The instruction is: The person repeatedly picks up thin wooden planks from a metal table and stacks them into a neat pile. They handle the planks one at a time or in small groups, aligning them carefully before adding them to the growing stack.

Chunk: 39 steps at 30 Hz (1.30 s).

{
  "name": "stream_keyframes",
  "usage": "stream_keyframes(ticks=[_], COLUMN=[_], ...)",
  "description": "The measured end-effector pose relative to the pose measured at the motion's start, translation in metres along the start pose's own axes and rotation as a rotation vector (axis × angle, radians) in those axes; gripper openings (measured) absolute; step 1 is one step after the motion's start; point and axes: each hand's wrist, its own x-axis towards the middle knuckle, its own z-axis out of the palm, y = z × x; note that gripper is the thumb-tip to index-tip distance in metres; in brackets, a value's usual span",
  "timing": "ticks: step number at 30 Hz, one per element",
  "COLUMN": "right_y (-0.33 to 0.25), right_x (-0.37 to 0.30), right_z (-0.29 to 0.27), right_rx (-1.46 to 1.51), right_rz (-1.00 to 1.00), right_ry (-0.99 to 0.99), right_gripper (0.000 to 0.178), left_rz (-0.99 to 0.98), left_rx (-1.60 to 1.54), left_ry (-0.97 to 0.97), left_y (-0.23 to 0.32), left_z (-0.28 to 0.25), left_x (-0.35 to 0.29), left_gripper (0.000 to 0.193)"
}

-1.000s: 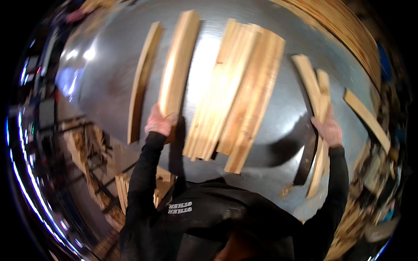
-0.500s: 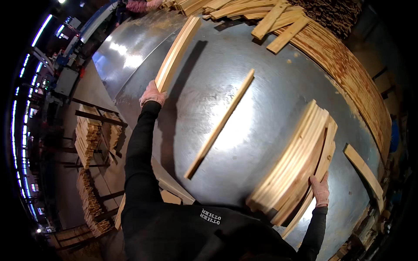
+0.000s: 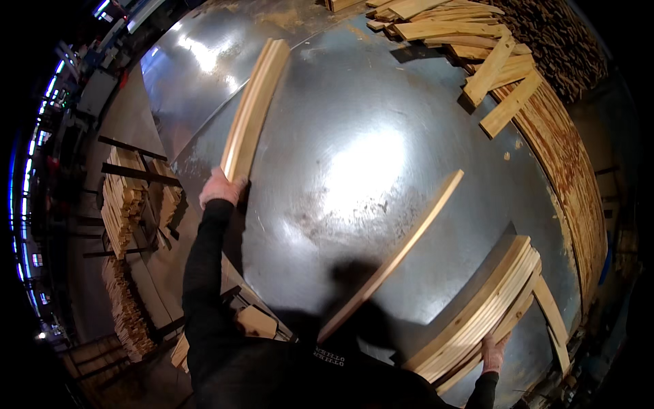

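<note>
My left hand (image 3: 223,188), in a pinkish work glove, is closed round the near end of a small bundle of pale wooden slats (image 3: 256,109). That bundle points away from me over the left part of the metal table (image 3: 306,157). At the lower right, my gloved right hand (image 3: 492,353) grips the outer side of a thicker stack of wooden slats (image 3: 477,310), set on edge side by side. Its thumb and some fingers are partly hidden. Between the two bundles lies a single narrow wooden strip (image 3: 402,253), its near end in shadow by my body.
Loose boards (image 3: 550,313) lie right beside the thick stack. A heap of planks (image 3: 456,31) covers the far right edge, next to a long reddish-streaked wood panel (image 3: 562,163). On the left, racks hold stacked wood (image 3: 122,204) below the table edge.
The right-hand stack has shifted right, up to the loose boards, and its slats sit closer together. My left hand still holds its bundle. The whole view has shifted.
</note>
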Motion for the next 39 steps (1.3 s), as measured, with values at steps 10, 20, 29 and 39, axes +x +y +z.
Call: stream_keyframes(ticks=[10, 20, 29, 39], right_y=[0.010, -0.009, 0.056, 0.062], right_x=[0.015, 0.016, 0.044, 0.041], right_z=[0.022, 0.011, 0.026, 0.085], right_rx=[0.286, 0.121, 0.460, 1.633], right_rz=[-0.088, -0.027, -0.081, -0.241], right_ry=[-0.014, 0.005, -0.179, -0.920], right_gripper=[0.084, 0.097, 0.122, 0.060], left_rz=[-0.017, 1.374, 0.864, 0.766], left_rx=[-0.099, -0.676, -0.202, -0.386], left_ry=[0.289, -0.528, -1.153, -0.653], left_y=[0.145, 0.230, 0.244, 0.205], left_z=[-0.013, 0.050, 0.160, 0.192], left_x=[0.272, -0.129, -0.475, -0.448], left_gripper=[0.069, 0.063, 0.114, 0.113])
